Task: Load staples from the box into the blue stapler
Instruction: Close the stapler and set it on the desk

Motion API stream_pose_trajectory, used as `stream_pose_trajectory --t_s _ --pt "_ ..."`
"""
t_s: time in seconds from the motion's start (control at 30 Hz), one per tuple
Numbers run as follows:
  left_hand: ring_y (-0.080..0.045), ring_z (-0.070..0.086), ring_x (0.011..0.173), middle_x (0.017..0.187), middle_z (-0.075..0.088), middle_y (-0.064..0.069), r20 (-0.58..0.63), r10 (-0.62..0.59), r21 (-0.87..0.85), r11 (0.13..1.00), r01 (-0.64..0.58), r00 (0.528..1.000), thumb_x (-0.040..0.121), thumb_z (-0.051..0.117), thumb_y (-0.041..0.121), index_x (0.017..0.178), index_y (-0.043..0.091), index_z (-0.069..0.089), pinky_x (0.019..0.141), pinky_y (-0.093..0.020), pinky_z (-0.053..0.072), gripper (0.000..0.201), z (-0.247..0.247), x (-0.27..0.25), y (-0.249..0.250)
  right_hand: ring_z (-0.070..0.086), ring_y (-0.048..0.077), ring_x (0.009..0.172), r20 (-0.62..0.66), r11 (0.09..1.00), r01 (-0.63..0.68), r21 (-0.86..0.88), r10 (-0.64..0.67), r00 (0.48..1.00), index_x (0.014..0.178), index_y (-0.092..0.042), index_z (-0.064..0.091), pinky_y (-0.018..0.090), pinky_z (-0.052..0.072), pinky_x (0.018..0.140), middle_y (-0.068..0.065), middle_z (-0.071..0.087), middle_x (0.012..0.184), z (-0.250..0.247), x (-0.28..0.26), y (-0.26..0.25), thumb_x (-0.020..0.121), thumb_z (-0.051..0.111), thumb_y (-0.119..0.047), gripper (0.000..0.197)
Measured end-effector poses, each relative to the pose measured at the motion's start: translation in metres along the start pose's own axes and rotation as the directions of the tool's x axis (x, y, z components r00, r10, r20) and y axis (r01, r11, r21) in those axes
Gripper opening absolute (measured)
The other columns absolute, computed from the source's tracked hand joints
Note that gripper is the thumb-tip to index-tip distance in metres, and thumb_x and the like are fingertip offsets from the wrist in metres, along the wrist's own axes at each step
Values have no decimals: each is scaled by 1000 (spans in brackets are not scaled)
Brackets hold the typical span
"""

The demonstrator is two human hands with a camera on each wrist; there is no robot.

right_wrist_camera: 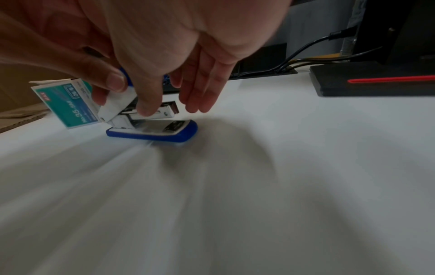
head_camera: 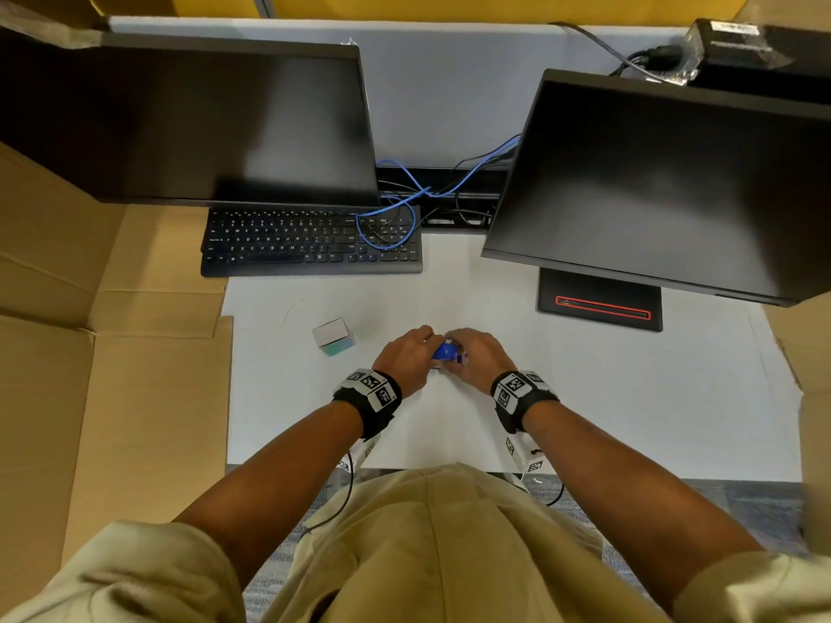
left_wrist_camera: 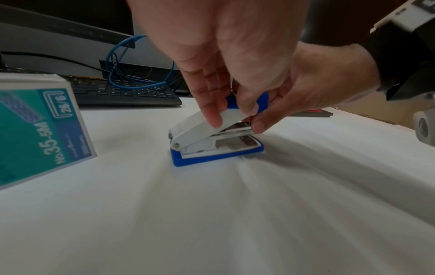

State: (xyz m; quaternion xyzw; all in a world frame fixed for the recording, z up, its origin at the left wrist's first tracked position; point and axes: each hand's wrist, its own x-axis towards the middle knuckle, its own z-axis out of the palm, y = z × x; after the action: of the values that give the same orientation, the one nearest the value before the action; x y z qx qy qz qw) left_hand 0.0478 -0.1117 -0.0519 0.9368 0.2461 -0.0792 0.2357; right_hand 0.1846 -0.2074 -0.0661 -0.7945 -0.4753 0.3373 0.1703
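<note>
Together over the desk, both hands work the same small object: the left hand has its fingers curled on the white top cover of the blue stapler, thumb and fingers pinching it from either side, while the right hand pinches the front of the metal staple channel beneath that cover, its thumb pressed on the channel's side and its remaining fingers hanging loose just beyond the nose. The cover is tilted up on its rear hinge, with the blue base flat on the white desk surface; holding it this way probably keeps the magazine exposed and steady so a strip can go in or be seated. Whether staples already lie in the channel cannot be told. Both wrists are bent downward, forearms converging from the body, and each carries a black band with printed marker tiles. Just left of the stapler stands the staple box, teal-labelled "No.35-5M" and "26/6", near but not touching it, within easy reach of the left hand. Farther off sit a black keyboard draped with a blue cable, two dark monitors and flattened cardboard at the sides.
</note>
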Motion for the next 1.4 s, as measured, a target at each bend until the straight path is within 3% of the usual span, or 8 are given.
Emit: stream_pose_trajectory --t_s 0.07,0.27,0.63,0.83,0.97,1.13,1.27,1.4 --pt "-29 60 95 112 60 -10 9 -6 -2 1000 6 1000 90 61 13 123 13 56 76 -39 55 34 1 0 0 61 25 109 -1 1000 13 -12 -13 1000 129 -16 55 35 48 98 6 65 123 -2 0 0 82 71 -37 54" --pt "-33 62 93 110 62 -14 21 -11 -19 1000 11 1000 88 60 6 121 7 58 78 -41 55 33 5 1 -3 61 24 112 7 991 110 -77 -110 994 131 -21 54 32 46 99 2 64 126 -1 -1 -3 87 65 -36 47" --pt "-32 61 109 132 56 -11 15 -127 -77 989 127 992 85 63 13 131 9 51 95 -39 52 47 -2 -11 -24 63 27 101 0 975 151 -166 -153 988 118 -15 61 38 52 92 7 68 113 -4 8 -10 89 63 -24 31" --pt "-28 46 133 152 39 -10 -1 -212 -93 973 211 977 93 55 18 142 8 41 112 -34 38 52 -4 -19 -29 65 25 87 131 973 104 -204 -78 988 131 -24 44 34 53 79 2 69 102 -1 10 -18 75 71 -56 70" --pt "-27 39 140 155 35 -9 57 -179 -120 975 185 982 93 54 18 146 12 35 117 -35 32 56 -1 -21 -23 62 20 90 169 973 181 -141 -156 973 139 -26 45 34 54 89 2 69 110 6 8 -15 79 69 -52 69" --pt "-29 41 138 153 38 -12 86 -166 -184 966 179 982 93 54 25 147 9 33 115 -35 32 60 2 -24 -14 57 22 102 133 962 216 -164 -195 972 134 -26 53 29 49 85 3 56 116 4 10 -11 79 70 -52 64" --pt "-29 41 138 153 37 -11 111 -172 -185 964 190 979 93 55 22 147 8 31 113 -34 34 60 -1 -23 -12 41 25 133 96 977 166 -135 -154 983 135 -23 51 36 42 106 6 33 151 7 14 -16 74 76 -48 71" --pt "-26 33 143 158 29 -9 134 -197 -172 960 219 971 95 53 24 150 10 24 117 -34 28 64 -2 -25 -13 31 26 143 137 984 138 -111 -122 983 140 -21 46 37 31 114 7 27 158 7 17 -21 77 76 -43 73"
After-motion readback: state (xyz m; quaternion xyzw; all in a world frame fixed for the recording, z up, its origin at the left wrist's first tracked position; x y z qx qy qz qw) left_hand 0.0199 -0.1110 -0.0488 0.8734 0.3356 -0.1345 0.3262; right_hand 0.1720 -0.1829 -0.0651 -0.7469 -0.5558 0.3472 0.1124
